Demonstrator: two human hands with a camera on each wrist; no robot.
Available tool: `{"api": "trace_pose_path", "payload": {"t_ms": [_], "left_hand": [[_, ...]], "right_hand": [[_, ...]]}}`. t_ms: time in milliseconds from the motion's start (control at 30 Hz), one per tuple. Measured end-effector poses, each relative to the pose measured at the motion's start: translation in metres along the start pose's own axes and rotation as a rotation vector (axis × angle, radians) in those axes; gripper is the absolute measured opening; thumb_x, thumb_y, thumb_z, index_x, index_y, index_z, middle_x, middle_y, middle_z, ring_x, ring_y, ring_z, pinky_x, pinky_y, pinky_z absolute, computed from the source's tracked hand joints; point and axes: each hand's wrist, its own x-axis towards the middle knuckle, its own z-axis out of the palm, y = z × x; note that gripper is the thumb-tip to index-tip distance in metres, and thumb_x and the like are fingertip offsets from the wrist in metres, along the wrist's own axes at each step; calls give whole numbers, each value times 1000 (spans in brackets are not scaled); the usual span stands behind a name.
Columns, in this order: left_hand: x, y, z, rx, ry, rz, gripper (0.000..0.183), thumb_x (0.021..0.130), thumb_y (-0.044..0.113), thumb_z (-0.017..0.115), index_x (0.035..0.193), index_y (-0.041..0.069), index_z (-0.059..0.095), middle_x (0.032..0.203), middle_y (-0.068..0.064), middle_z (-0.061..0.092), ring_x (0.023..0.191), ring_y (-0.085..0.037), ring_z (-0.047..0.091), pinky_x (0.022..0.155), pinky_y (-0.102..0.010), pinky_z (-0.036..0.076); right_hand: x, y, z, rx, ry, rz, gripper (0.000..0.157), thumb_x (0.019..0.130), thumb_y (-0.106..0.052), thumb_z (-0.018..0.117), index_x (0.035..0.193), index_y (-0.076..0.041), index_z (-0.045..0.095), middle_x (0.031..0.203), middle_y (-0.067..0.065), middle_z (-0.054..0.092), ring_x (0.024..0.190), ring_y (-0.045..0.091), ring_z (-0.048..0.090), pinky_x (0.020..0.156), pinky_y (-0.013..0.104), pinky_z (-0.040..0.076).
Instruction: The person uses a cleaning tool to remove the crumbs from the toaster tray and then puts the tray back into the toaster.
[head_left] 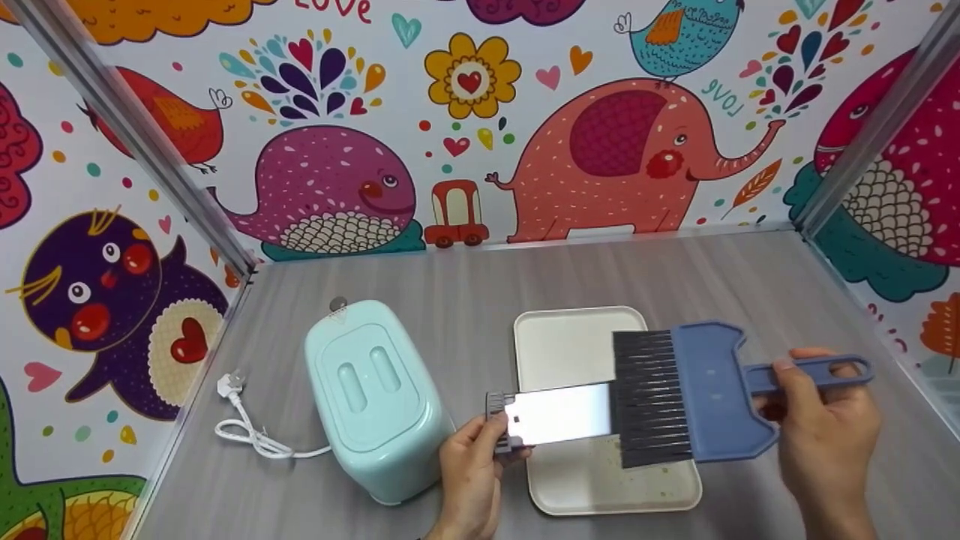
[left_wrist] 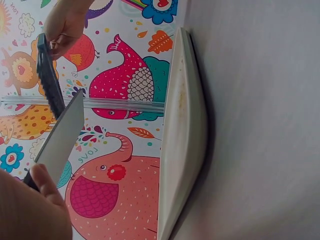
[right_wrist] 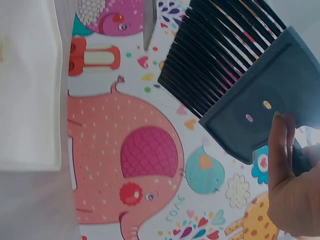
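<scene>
My left hand (head_left: 476, 457) pinches the grey end of a flat, shiny metal crumb tray (head_left: 559, 415), which is held up over a beige serving tray (head_left: 574, 345). My right hand (head_left: 832, 427) grips the handle of a blue brush (head_left: 712, 390) with long black bristles. In the head view, the bristle tips meet or overlap the crumb tray's far end; the left wrist view shows brush (left_wrist: 50, 80) and crumb tray (left_wrist: 65, 132) very close, and touching cannot be made out for certain. Small brownish crumbs dot the serving tray. To the left stands a mint-green toaster (head_left: 375, 397) with its slotted lid on.
A white power cord (head_left: 262, 444) curls from the toaster, its plug (head_left: 231, 385) lying loose on the grey wood-grain table (head_left: 457, 292). Walls with cartoon animals (head_left: 607, 172) enclose the back and both sides. A small round knob (head_left: 338, 304) shows behind the toaster.
</scene>
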Motion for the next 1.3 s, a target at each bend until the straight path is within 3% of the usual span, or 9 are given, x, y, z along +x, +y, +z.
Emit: {"api": "trace_pose_path", "payload": {"t_ms": [67, 333, 533, 733, 933, 1133, 1300], "left_hand": [[0, 0, 0, -1, 7, -2, 23, 102, 5, 62, 111, -15, 69, 99, -16, 71, 77, -20, 69, 68, -31, 61], [0, 2, 1, 0, 11, 0, 21, 102, 4, 62, 107, -14, 69, 98, -16, 70, 77, -19, 68, 67, -30, 61], [-1, 2, 1, 7, 10, 3, 23, 102, 4, 61, 109, -16, 69, 100, -17, 71, 78, -19, 69, 68, -29, 61], [0, 2, 1, 29, 11, 7, 21, 103, 5, 61, 105, -14, 70, 96, -14, 73, 78, -18, 69, 68, -30, 60], [0, 2, 2, 23, 12, 22, 20, 102, 4, 61, 96, -12, 71, 88, -13, 71, 72, -18, 66, 66, -29, 58], [-1, 3, 0, 29, -12, 8, 24, 103, 5, 59, 111, -15, 69, 102, -17, 72, 79, -19, 69, 68, -28, 60], [-1, 3, 0, 19, -15, 16, 22, 102, 4, 60, 107, -15, 70, 96, -15, 71, 74, -18, 67, 67, -28, 59]], "right_hand": [[-7, 2, 6, 52, -47, 29, 11, 105, -9, 64, 114, -10, 59, 80, 7, 67, 56, 14, 63, 53, 20, 57], [-33, 15, 25, 238, -295, -32, 14, 100, 8, 63, 111, 1, 56, 70, 14, 69, 50, 15, 65, 48, 26, 57], [-43, 23, 29, 295, -444, -74, 17, 101, 12, 59, 113, 1, 55, 74, 14, 71, 54, 16, 68, 52, 26, 59], [-51, 28, 33, 249, -523, -81, 21, 101, 12, 59, 116, -2, 56, 78, 13, 72, 58, 18, 71, 55, 28, 61], [-53, 30, 35, 148, -559, -105, 22, 100, 11, 61, 118, 0, 55, 80, 16, 72, 61, 21, 71, 57, 32, 62], [-49, 29, 32, 117, -505, -107, 23, 98, 12, 64, 117, 1, 56, 78, 16, 71, 58, 21, 70, 55, 31, 61], [-46, 25, 32, 60, -449, -98, 26, 94, 13, 69, 115, 3, 57, 76, 17, 70, 55, 21, 68, 53, 30, 60]]}}
